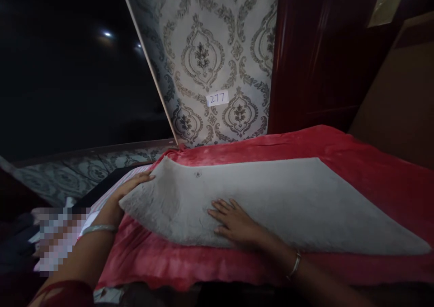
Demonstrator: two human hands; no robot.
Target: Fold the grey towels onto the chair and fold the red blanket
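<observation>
Grey mat (274, 198): likely light, pliable; hold by edges. My right fingers (217, 214) spread atop; left fingers (139, 177) at mat's end, grip unclear.

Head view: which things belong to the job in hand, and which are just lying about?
Seemingly in use:
gray mat, left hand at its upturned end, right hand flat on it
red cloth beneath it

Just around:
striped cloth
dark screen
label marked 277
</observation>
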